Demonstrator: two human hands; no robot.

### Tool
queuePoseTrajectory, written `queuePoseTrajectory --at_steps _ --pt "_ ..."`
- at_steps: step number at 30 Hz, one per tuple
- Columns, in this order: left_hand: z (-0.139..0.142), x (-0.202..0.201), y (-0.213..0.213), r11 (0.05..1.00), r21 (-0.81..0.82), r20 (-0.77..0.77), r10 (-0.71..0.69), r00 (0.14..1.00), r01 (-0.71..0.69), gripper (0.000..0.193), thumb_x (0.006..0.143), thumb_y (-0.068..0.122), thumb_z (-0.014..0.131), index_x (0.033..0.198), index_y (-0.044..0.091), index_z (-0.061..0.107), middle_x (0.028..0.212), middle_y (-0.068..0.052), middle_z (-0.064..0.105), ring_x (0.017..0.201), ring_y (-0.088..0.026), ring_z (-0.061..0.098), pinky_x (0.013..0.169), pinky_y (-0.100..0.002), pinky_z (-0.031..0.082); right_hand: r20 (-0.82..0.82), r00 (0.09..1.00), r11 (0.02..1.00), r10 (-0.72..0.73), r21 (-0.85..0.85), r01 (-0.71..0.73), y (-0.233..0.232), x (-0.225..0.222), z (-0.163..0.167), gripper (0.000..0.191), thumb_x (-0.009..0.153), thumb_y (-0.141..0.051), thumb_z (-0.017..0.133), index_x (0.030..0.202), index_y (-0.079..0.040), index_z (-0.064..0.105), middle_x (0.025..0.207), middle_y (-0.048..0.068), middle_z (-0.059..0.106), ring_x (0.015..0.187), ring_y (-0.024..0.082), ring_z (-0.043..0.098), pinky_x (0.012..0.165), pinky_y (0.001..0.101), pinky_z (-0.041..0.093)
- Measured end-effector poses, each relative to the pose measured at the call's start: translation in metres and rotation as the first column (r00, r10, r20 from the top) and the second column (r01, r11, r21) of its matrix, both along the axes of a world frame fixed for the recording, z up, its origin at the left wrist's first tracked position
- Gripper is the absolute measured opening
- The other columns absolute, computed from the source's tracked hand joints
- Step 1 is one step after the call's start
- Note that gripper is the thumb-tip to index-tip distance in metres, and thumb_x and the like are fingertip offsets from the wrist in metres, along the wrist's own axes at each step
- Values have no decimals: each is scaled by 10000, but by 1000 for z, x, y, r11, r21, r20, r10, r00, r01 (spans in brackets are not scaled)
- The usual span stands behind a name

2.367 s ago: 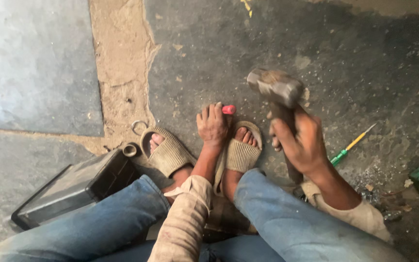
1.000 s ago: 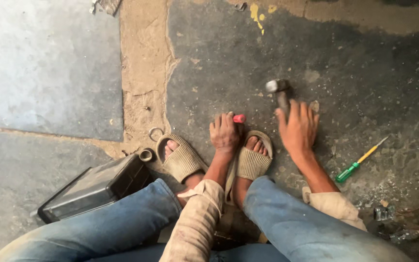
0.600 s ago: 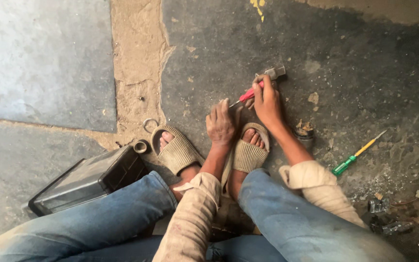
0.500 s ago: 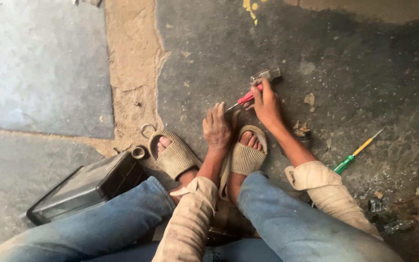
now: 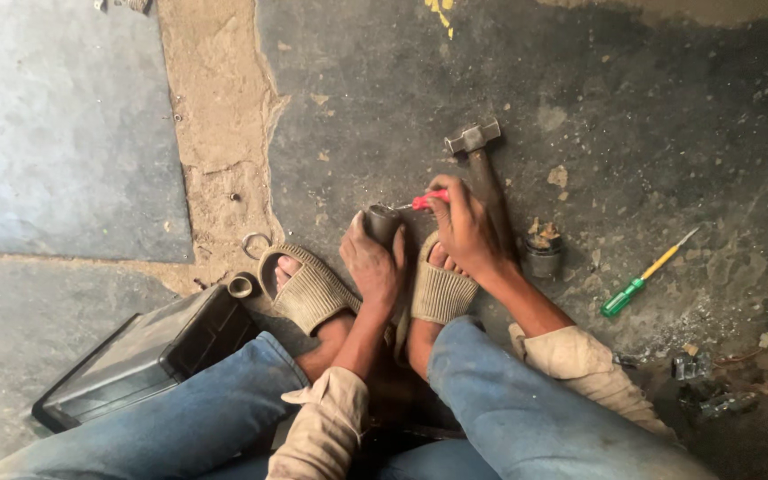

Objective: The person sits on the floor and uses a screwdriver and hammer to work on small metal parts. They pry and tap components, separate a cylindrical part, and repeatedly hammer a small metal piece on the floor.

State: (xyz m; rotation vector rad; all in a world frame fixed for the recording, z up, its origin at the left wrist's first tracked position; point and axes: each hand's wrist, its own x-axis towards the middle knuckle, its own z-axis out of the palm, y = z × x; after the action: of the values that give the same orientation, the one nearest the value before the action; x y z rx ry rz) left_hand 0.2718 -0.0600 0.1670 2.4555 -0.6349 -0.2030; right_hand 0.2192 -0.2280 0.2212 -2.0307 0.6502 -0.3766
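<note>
I sit on the floor with both feet in beige sandals [image 5: 311, 289]. My left hand [image 5: 373, 265] grips a small dark cylindrical part [image 5: 382, 222] standing on the ground between my feet. My right hand [image 5: 466, 229] holds a red-handled screwdriver [image 5: 428, 199], its thin metal tip pointing left at the top of the part. A hammer [image 5: 475, 142] with a metal head lies on the floor just beyond my right hand, its handle running under the hand.
A green and yellow screwdriver [image 5: 646, 276] lies to the right. A dark round part [image 5: 541, 253] sits beside my right wrist. A black box [image 5: 148, 356] rests by my left leg, with a metal ring [image 5: 255, 244] and short tube [image 5: 242, 286] near it. Metal scraps [image 5: 695, 366] lie at the right.
My right hand laid the hammer down on the floor and took up the red screwdriver. Its tip now sits at the dark part that my left hand keeps holding.
</note>
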Motion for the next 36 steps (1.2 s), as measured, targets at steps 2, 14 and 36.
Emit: queuePoseTrajectory --at_steps 2,14,36 --pt "-3 -1 1 999 -19 23 -34 999 35 775 926 299 767 1496 -26 353 1384 -246 544 1272 -419 522 1092 -512 385 -36 999 999 26 22 -25 2 2 2 219 1074 -132 608 1234 -2 534 1057 200 693 949 390 717 761 432 567" --pt "-11 -7 -2 999 -22 15 -44 999 44 790 829 242 763 1479 0 386 1392 -212 533 1308 -389 509 1118 -528 350 -31 984 977 173 -122 -175 5 14 14 255 1013 -103 648 1218 -11 525 1053 187 640 911 410 699 714 471 551" --pt "-16 27 -37 985 -11 30 -174 984 174 289 912 173 637 1174 52 648 1044 -122 643 979 -352 570 887 -462 473 -162 941 858 -296 -478 188 -15 1 4 445 989 -212 685 1338 9 520 1306 261 566 1212 446 518 1035 557 408"
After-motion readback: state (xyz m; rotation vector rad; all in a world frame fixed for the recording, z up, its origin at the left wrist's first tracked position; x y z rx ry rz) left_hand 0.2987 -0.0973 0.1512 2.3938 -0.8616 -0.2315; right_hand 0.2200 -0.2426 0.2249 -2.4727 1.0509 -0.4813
